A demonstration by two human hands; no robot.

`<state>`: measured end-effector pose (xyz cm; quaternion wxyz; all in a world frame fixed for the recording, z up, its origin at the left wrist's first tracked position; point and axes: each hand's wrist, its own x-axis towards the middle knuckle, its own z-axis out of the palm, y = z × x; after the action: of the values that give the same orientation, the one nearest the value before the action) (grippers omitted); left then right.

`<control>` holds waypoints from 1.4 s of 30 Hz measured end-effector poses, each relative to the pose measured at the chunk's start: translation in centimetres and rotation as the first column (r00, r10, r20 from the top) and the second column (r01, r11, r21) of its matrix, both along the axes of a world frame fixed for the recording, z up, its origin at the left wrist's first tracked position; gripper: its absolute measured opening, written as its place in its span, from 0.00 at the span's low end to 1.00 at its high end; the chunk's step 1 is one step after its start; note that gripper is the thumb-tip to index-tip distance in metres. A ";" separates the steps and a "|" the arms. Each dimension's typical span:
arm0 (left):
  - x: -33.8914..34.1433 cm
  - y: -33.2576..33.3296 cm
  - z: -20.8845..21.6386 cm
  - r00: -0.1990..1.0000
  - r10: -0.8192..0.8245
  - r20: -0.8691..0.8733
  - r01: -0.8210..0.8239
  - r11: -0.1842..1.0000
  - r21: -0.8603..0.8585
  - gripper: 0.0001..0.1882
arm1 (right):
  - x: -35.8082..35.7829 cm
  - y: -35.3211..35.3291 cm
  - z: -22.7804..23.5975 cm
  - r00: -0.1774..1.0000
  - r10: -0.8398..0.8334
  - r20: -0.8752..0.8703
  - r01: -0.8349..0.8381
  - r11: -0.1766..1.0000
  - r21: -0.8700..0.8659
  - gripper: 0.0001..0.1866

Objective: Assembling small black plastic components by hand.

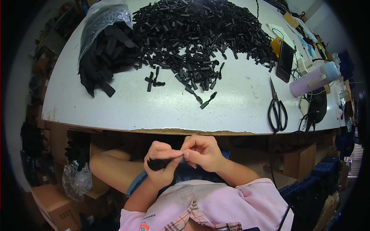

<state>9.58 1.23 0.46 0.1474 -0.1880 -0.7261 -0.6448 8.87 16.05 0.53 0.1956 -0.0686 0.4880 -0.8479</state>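
Note:
My left hand [162, 159] is closed around a dark black piece [155, 164], mostly hidden in the palm; it looks like soft strip material. Its thumb and forefinger meet the fingertips of my right hand [202, 153]. That hand is closed in a pinch, and whatever is between the fingertips is too small to make out. Both hands are above my lap, just off the near edge of the white table [154, 111]. Beyond them, a few loose black cord-end pieces [208, 101] lie in front of a large heap of similar small black pieces [200, 30].
A clear plastic bag [110, 15] spills black strips [106, 50] at the left. Black scissors [276, 109], a phone [285, 61], yellow tape [276, 46] and a lilac bottle [313, 80] lie at the right. Cardboard boxes [54, 204] stand below the table.

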 end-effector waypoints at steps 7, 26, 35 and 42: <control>-0.3 0.3 0.3 0.721 -0.371 0.585 -0.144 0.745 0.651 0.09 | -3.4 1.1 1.4 0.486 0.145 -0.862 0.822 0.257 0.507 0.12; -0.5 1.3 -0.4 0.904 -0.040 0.426 -0.070 0.968 0.240 0.05 | -2.7 1.4 1.3 0.668 0.021 -0.744 0.446 0.789 0.422 0.09; -0.2 0.9 0.0 0.884 -0.050 0.464 -0.051 0.978 0.203 0.05 | -2.7 1.0 1.6 0.488 0.158 -0.858 0.505 0.751 0.425 0.13; -0.3 -0.2 -0.5 0.887 -0.065 0.457 0.010 0.992 0.123 0.07 | -2.1 0.4 0.9 0.466 0.110 -0.878 0.561 0.730 0.390 0.16</control>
<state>9.30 1.05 -0.07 -0.0306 -0.0348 -0.6973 -0.7153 6.75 16.42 1.47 -0.1866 -0.3387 0.7775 -0.4960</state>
